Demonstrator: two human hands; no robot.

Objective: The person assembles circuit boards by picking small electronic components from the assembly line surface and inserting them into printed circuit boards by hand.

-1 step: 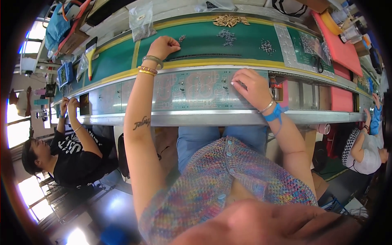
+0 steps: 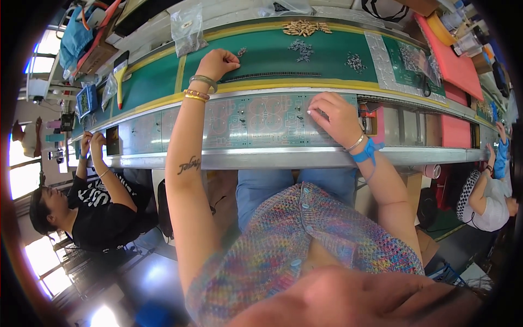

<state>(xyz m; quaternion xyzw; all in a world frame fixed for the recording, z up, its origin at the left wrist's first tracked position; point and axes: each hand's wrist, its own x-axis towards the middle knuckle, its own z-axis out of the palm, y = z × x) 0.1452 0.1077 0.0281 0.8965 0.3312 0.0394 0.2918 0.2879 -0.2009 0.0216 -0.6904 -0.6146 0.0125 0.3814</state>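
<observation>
My left hand point(image 2: 219, 64) rests over the green mat point(image 2: 261, 52), fingers curled together beside a small cluster of tiny parts point(image 2: 242, 52). Whatever its fingertips hold, if anything, is too small to make out. Just right of it lies a long dark strip of small components point(image 2: 275, 75). My right hand point(image 2: 336, 115) is over the right end of a row of green circuit boards point(image 2: 267, 131). Its thumb and fingers are bent toward each other, with a tiny pale spot at the tips that I cannot identify. A few small parts point(image 2: 242, 112) stand on the boards.
Tan parts point(image 2: 306, 28), grey parts point(image 2: 301, 49) and small silvery parts point(image 2: 357, 62) lie in piles on the mat. A clear bag point(image 2: 188, 32) and a yellow-handled brush point(image 2: 120, 79) are at left. Co-workers sit left point(image 2: 103, 207) and right point(image 2: 485, 201). A metal rail point(image 2: 272, 158) runs along the near edge.
</observation>
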